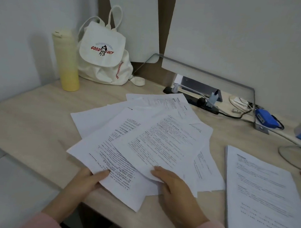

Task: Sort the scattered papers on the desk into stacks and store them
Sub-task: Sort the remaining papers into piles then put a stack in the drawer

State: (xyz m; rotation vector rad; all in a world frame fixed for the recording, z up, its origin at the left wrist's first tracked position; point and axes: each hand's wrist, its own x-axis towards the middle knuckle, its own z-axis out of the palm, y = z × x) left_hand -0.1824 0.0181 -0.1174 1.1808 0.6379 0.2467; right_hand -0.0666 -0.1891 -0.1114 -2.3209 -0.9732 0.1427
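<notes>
Surface [32,119]: pale wood grain, set in a corner between white walls.
Bottle [64,61]: pale yellow, upright, at the back left near the wall.
Backpack [103,56]: white canvas with red lettering and a cartoon dog on the flap, slumped just beside the bottle on its right.
Left hand [89,179]: at the near edge of the surface, pinching the lower-left edge of the loose sheets, thumb on top and fingers hidden beneath.
Scattered papers [142,141]: printed sheets fanned out and overlapping at mixed angles in the middle of the surface; the nearest sheet hangs past the front edge.
Right hand [175,188]: back of the hand up, thumb pressed on the near corner of the top sheet, the fingers tucked out of sight under the paper.
Power strip [200,100]: black, behind the fan of sheets, with plugs and cables in it.
Stacked papers [264,192]: a squared pile of printed pages at the right, apart from the loose sheets.
Blue box [265,118]: at the back right, cables around it.
</notes>
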